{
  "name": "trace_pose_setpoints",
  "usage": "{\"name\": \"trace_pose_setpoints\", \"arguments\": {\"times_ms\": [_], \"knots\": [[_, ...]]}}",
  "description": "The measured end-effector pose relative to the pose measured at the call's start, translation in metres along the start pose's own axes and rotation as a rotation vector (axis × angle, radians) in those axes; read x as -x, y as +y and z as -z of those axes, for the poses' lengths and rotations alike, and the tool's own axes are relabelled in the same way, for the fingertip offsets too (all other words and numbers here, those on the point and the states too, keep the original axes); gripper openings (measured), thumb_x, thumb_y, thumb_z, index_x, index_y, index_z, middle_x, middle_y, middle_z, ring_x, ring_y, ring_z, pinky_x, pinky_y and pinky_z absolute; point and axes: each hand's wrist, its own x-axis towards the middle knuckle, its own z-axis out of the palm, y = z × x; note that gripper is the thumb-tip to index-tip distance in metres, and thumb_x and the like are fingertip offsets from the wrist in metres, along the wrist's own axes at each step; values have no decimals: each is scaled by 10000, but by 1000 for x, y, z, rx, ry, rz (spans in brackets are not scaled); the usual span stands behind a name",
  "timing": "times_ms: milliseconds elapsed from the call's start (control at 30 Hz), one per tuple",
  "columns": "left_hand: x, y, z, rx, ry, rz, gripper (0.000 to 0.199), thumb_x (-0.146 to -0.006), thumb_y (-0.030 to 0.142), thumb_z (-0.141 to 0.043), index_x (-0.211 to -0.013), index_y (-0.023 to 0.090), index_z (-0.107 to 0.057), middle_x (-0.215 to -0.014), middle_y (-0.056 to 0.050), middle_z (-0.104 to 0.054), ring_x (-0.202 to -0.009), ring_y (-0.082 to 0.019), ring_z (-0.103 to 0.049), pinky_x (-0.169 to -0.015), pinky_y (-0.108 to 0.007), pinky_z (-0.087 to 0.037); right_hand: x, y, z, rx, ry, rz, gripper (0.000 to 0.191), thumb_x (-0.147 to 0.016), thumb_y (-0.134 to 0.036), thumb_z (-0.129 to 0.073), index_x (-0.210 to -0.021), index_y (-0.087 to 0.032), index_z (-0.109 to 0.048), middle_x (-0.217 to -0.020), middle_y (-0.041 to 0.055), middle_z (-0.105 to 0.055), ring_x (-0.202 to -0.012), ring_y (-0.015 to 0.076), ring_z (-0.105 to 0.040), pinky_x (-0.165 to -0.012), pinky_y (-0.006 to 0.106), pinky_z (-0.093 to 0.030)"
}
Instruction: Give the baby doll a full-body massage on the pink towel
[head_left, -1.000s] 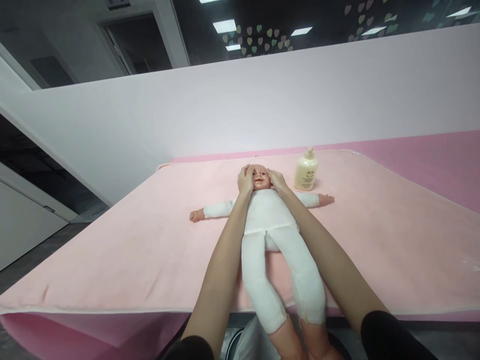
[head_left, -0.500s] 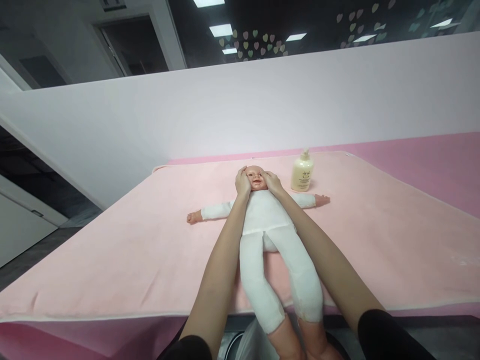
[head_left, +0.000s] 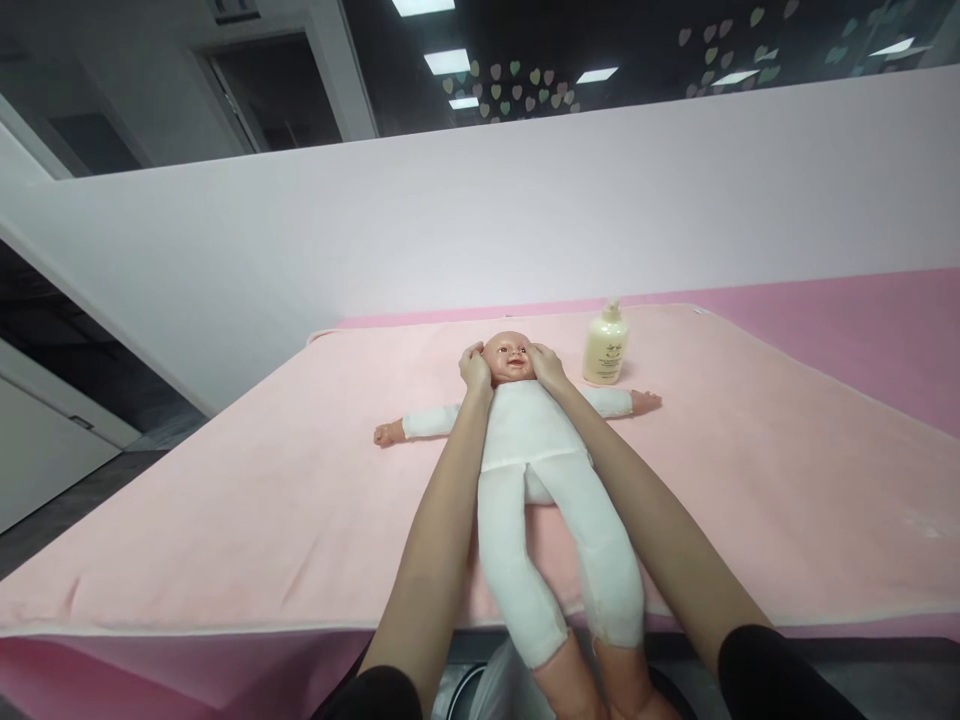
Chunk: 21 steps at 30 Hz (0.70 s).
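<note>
A baby doll (head_left: 534, 420) with a white cloth body lies on its back, arms spread wide and legs toward me. My left hand (head_left: 475, 368) has its fingers curled at the left side of the doll's head, by the ear. On the opposite side, my right hand (head_left: 547, 366) presses curled fingers to the cheek and temple. The doll's face shows between both hands. Behind its arm on the right stands a pale yellow pump bottle (head_left: 606, 348), upright and untouched.
A pink towel (head_left: 285, 480) covers the table under the doll. The doll's feet hang past the table's front edge, above a bin with a plastic liner (head_left: 510, 685). A white wall panel (head_left: 480, 220) rises behind the table, with dark glass above.
My left hand has slid outward and slightly down from the doll's forehead and cheek to the ear, its fingers more curled. The right hand stays nearly in place.
</note>
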Motion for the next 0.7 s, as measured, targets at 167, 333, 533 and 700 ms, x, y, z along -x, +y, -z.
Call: {"name": "trace_pose_setpoints", "arguments": {"times_ms": [167,333,533,700], "knots": [[-1,7,27,164,186,129,455,-894,210,-321,-1324,138,-453,-1116,-136,-673,-959,-182,-675,-870,-358,-504,5,-7,1,25,9,-20,414,-899,-474,-392,-968,-194,-689,-1064,77,-678,-1034,231,-589,-935,321,-411],[-3,14,30,-10,213,-35,671,-778,71,-428,-1423,246,-366,-1439,-79,-458,-1267,-166,-497,-1012,-293,-419,7,-10,2,24,2,-33,373,-903,-414,-397,-969,-188,-686,-1070,77,-679,-1055,227,-582,-933,312,-408],[5,12,-3,-146,-275,-269,481,-780,298,-614,-1246,181,-593,-1339,-92,-562,-1245,-228,-513,-1060,-314,-383,7,-8,2,48,-18,34,398,-918,-446,-388,-1016,-192,-679,-1103,72,-672,-1054,215,-588,-929,310,-404],[1,3,-5,-114,-242,-229,430,-774,270,-613,-1198,202,-632,-1300,-59,-598,-1223,-208,-534,-1067,-319,-377,10,-12,5,96,8,-24,521,-801,-603,-532,-1113,-203,-653,-1150,83,-655,-1089,235,-579,-928,314,-404]]}}
